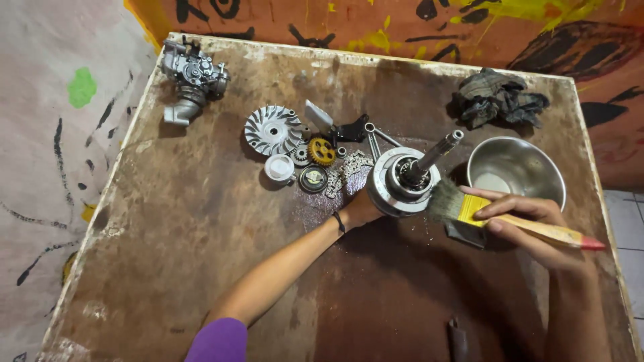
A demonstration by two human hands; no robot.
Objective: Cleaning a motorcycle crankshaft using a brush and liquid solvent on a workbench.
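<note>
right hand (537, 231) gripping brush (483, 213) — table's right edge (607, 221) near

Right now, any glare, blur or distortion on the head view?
Head view: sharp at the centre; glare on the steel bowl and the wet patch of the table; wide-angle bending at the table's edges; the brush in the right hand reads clearly.

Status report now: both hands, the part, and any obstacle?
Left hand grips clutch drum with shaft. Right hand holds paintbrush, bristles at drum. Steel bowl close behind; chain beside.
</note>
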